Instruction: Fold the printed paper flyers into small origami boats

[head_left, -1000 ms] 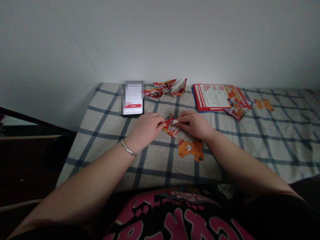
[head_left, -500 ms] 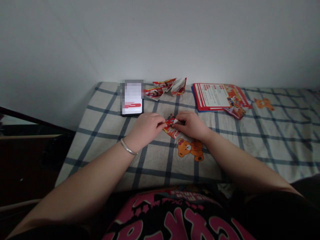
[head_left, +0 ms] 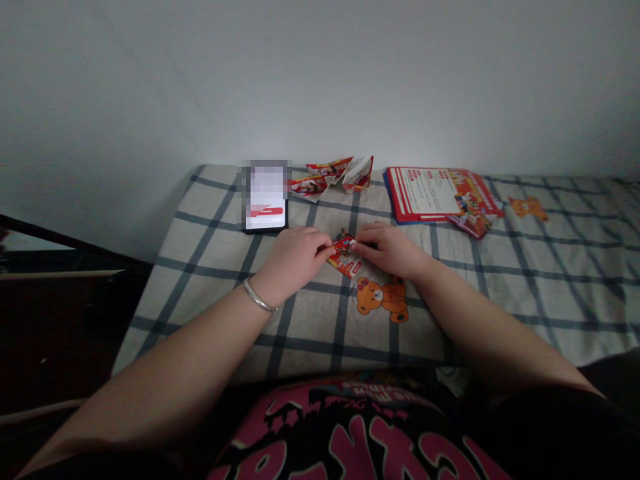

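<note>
A small red printed piece of paper (head_left: 345,261) lies low over the checked cloth, between my two hands. My left hand (head_left: 300,257), with a silver bangle at its wrist, pinches the paper's left edge between thumb and forefinger. At the upper right edge, the thumb and forefinger of my right hand (head_left: 387,248) are pinched on the same paper. The fingertips hide part of its top, and the exact fold is too small to make out. Just below it, an orange bear print (head_left: 383,299) shows on the cloth.
A phone (head_left: 267,200) with a lit, partly blurred screen lies beyond my left hand. Several folded red-and-white paper pieces (head_left: 311,187) stand near the wall. To the right is a stack of red printed sheets (head_left: 425,190), with a small red packet (head_left: 471,225) against its front edge.
My right hand has shifted slightly to the right along the paper's upper edge. My left hand still pinches its left side, and the other things stay put.
</note>
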A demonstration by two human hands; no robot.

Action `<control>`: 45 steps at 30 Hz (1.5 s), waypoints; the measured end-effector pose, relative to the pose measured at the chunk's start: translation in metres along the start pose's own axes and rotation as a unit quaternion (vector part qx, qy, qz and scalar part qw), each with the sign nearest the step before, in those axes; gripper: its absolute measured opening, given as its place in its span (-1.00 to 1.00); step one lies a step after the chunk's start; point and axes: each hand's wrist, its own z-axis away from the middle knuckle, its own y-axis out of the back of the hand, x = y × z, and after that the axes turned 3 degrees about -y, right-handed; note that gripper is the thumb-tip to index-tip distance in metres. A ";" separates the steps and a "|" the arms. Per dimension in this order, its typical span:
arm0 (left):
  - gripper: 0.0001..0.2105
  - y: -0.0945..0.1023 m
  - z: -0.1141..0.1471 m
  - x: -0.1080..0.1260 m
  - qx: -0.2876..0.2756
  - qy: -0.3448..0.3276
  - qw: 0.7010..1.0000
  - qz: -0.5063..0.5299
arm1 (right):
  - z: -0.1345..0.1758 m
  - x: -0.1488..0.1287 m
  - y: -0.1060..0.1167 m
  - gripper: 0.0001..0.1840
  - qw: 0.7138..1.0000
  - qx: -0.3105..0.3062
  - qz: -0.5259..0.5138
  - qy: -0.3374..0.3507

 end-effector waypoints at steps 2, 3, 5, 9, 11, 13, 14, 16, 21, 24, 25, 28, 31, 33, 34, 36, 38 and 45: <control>-0.82 0.000 0.000 0.001 0.001 0.004 1.000 -0.002 | 0.004 0.003 0.005 -0.74 0.999 -0.002 0.002 -0.036; -0.81 -0.001 0.001 0.001 0.002 0.005 1.000 -0.005 | 0.006 0.005 0.007 -0.80 0.998 -0.002 0.006 -0.056; -0.80 -0.002 0.001 0.001 0.004 0.006 1.000 -0.011 | 0.010 0.009 0.009 -0.88 0.996 -0.004 0.022 -0.088; -0.79 -0.002 0.001 0.001 0.003 0.011 1.000 -0.012 | 0.012 0.010 0.012 -0.89 0.991 -0.015 0.072 -0.111; -0.79 -0.002 0.001 0.002 -0.001 0.016 1.000 -0.007 | 0.011 0.007 0.014 -0.87 0.989 -0.023 0.098 -0.112; -0.79 -0.002 0.000 0.002 -0.006 0.024 1.000 -0.004 | 0.010 0.004 0.015 -0.86 0.987 -0.032 0.113 -0.112; -0.79 -0.002 0.000 0.002 -0.008 0.026 1.000 -0.004 | 0.009 0.003 0.016 -0.87 0.986 -0.034 0.113 -0.116; -0.79 -0.003 0.000 0.002 -0.006 0.026 1.000 -0.002 | 0.009 0.003 0.017 -0.90 0.984 -0.036 0.104 -0.140; -0.79 -0.005 0.001 0.000 0.008 0.016 1.000 0.007 | 0.011 0.007 0.022 -0.89 0.971 -0.061 0.093 -0.213; -0.80 -0.006 0.002 -0.002 0.008 0.012 1.000 0.008 | 0.012 0.010 0.023 -0.91 0.973 -0.060 0.091 -0.204; -0.80 -0.006 0.001 -0.002 0.006 0.012 1.000 0.008 | 0.013 0.011 0.023 -0.92 0.977 -0.054 0.082 -0.189; -0.81 -0.006 0.000 -0.001 -0.001 0.012 1.000 0.007 | 0.013 0.011 0.020 -0.92 0.992 -0.014 0.036 -0.122; -0.83 -0.008 -0.002 0.001 0.004 -0.010 1.000 -0.007 | 0.010 0.007 0.014 -0.82 0.998 0.007 0.022 -0.063; -0.85 -0.010 -0.003 0.003 0.013 -0.024 0.999 -0.021 | 0.008 0.003 0.011 -0.77 0.998 0.002 0.054 -0.031; -0.85 -0.011 -0.003 0.003 0.017 -0.026 0.999 -0.026 | 0.007 0.001 0.009 -0.76 0.997 0.007 0.075 -0.030; -0.85 -0.011 -0.003 0.003 0.022 -0.019 0.999 -0.033 | 0.005 -0.001 0.006 -0.71 0.995 0.014 0.093 -0.037; -0.84 -0.010 -0.002 0.003 0.022 -0.008 0.999 -0.040 | 0.005 0.000 0.005 -0.72 0.995 0.017 0.082 -0.047; -0.82 -0.004 0.003 0.004 0.013 0.035 0.995 -0.089 | 0.008 0.002 0.005 -0.72 0.994 0.038 0.088 -0.047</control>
